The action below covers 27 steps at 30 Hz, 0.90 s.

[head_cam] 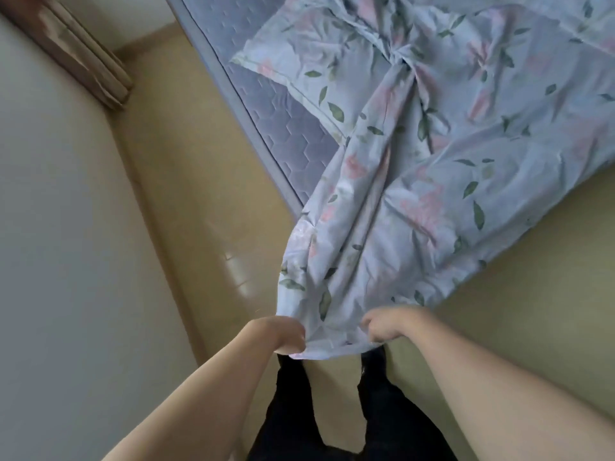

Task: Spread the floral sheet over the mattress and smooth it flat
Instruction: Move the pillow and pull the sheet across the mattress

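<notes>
Standing on the tan floor (186, 207) in dark trousers (293, 404), I grip the near edge of the floral sheet (432, 144) with both hands: my left hand (283, 334) is clenched around the hem, my right hand (387, 326) curls over it close beside. From there the sheet rises in bunched, twisted folds onto the grey quilted mattress (293, 141), covering most of it, with a strip along the left side bare. A pale wall (50, 227) runs along my left, and a brown curtain (83, 54) hangs in the far corner.
</notes>
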Motion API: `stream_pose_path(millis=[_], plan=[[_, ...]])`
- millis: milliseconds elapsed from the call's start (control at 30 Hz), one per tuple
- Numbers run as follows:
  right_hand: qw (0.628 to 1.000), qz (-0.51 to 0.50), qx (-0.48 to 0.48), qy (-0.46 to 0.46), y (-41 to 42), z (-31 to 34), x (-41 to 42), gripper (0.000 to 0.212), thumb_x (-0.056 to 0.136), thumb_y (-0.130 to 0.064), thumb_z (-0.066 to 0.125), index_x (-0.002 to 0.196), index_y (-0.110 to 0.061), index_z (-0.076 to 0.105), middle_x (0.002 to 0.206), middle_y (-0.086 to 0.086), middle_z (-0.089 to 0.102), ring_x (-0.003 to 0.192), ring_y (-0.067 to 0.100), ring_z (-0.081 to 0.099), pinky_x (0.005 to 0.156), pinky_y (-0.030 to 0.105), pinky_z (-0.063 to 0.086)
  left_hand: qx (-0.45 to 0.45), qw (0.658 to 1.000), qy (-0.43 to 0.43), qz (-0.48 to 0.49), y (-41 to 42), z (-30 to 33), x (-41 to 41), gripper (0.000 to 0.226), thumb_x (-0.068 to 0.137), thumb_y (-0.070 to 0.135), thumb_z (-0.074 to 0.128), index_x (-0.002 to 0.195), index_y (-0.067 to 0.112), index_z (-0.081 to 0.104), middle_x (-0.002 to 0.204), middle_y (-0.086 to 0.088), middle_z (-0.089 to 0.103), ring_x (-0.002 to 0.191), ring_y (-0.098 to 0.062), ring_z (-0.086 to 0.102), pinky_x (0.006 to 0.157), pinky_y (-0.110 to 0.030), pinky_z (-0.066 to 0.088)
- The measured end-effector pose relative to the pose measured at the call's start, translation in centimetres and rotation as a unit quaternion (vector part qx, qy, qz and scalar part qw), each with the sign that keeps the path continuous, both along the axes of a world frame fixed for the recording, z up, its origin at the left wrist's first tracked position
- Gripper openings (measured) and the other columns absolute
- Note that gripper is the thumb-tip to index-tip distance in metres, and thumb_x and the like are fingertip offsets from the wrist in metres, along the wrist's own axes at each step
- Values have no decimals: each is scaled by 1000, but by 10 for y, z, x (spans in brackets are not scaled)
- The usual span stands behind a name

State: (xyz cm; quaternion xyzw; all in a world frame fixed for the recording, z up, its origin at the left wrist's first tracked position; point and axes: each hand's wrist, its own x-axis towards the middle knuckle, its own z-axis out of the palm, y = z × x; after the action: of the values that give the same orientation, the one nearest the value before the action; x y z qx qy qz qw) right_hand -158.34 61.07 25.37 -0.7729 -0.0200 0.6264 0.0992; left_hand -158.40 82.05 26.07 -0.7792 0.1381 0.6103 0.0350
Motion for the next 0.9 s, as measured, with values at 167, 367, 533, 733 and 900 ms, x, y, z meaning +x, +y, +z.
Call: stream_pose_path(millis=[167,367,533,733,900], plan=[[981,-172,12,-91,46,3,27,24,94,-9,40,107,-10,60,115,10,58,111,27,55,87,28,43,-36,989,-87,111,37,12,43,37,100,18,36,132,13,54,135,-9,53,122,-26,51,97,-33,40],[951,-261,64,-152,148,64,82,41,94,-11,41,131,2,49,137,17,49,125,31,48,101,35,40,-65,951,-202,224,136,72,113,37,100,19,36,129,9,56,133,-11,55,122,-27,51,100,-34,41],[932,-282,121,-192,202,93,133,54,89,-26,47,142,-26,38,144,-1,42,112,18,49,101,33,40,-108,907,-269,306,187,110,160,38,101,22,35,128,6,54,131,-13,56,121,-29,52,99,-34,41],[915,-322,124,-210,216,98,209,58,91,-23,45,147,-25,30,149,0,35,116,17,48,92,27,40,-141,891,-267,339,192,112,225,36,100,26,38,126,7,55,128,-12,58,115,-28,55,89,-30,42],[893,-375,128,-213,213,73,282,61,92,-22,45,149,-22,26,145,7,39,112,21,49,87,26,39,-126,900,-229,348,186,95,303,35,101,29,37,124,10,54,127,-12,57,96,-19,46,83,-27,35]])
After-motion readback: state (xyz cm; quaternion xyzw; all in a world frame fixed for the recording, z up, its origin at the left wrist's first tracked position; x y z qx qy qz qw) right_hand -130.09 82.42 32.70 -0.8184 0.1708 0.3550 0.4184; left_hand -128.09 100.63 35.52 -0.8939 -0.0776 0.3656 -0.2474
